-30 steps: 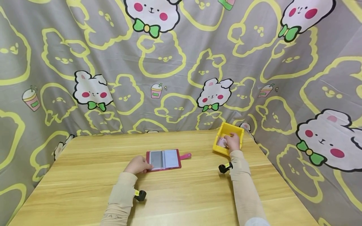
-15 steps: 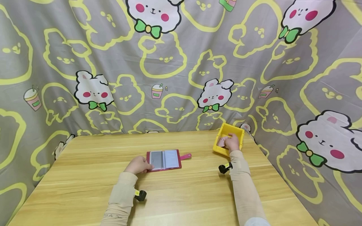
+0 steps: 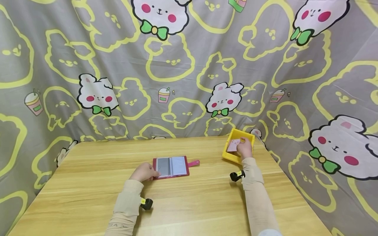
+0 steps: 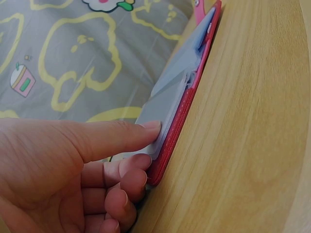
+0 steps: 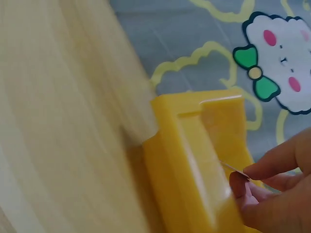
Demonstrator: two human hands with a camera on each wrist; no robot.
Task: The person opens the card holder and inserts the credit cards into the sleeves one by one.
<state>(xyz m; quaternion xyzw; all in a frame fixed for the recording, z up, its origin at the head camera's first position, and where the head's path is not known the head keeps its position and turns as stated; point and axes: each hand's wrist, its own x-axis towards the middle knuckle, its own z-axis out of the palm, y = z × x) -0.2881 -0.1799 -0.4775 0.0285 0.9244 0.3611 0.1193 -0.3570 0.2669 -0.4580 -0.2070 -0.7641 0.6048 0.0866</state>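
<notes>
A red card holder [image 3: 178, 166] lies spread flat on the wooden table, its clear plastic sleeves showing and a pink snap strap [image 3: 194, 163] pointing right. My left hand [image 3: 143, 172] grips its left edge; in the left wrist view the thumb [image 4: 141, 135] presses on the sleeve while the fingers curl at the red cover's edge. At the back right, my right hand [image 3: 245, 149] is over a yellow bin [image 3: 231, 157], pinching a thin pale pink card [image 3: 233, 145] between thumb and fingers. Seen from the right wrist, the card [image 5: 234, 170] shows edge-on, beside the bin's wall.
The wooden table [image 3: 189, 203] runs back to a grey patterned curtain [image 3: 189, 65] that hangs behind it and along the sides. Small black cameras [image 3: 146, 204] are strapped to both wrists.
Within the bin, my right hand has lifted the pink card, which shows more fully now, and has moved slightly right. My left hand keeps its place on the card holder.
</notes>
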